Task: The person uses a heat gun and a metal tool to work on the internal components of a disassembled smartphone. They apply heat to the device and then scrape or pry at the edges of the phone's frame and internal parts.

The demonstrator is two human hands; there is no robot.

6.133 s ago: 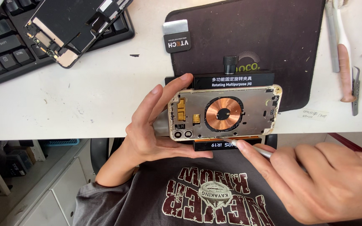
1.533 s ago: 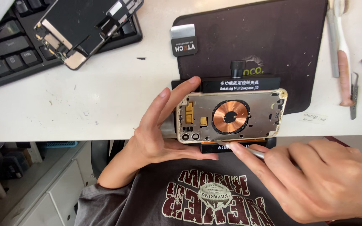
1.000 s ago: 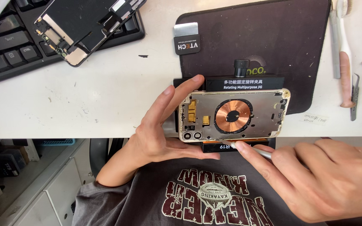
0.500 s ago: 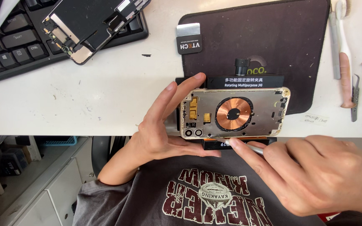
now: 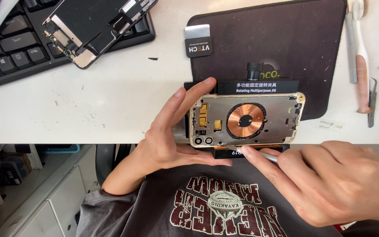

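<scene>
An opened phone housing [image 5: 246, 119] with a round copper coil [image 5: 246, 121] lies face up, clamped in a black holding jig [image 5: 259, 86] at the table's front edge. My left hand [image 5: 172, 131] cups the housing's left end, fingers spread along its top and bottom edges. My right hand [image 5: 330, 184] pinches a thin metal tool [image 5: 262, 154], whose tip rests at the housing's lower edge near the middle.
A dark work mat [image 5: 281, 39] lies under the jig. A detached phone screen [image 5: 97, 22] rests on a black keyboard [image 5: 18, 48] at upper left. A small black and silver tool [image 5: 198, 40] sits on the mat's corner. Brushes, tweezers and screwdrivers [image 5: 365, 66] lie at right.
The view has shifted slightly. My right hand has edged left along the housing's lower edge with the tool; my left hand stays on the housing's left end.
</scene>
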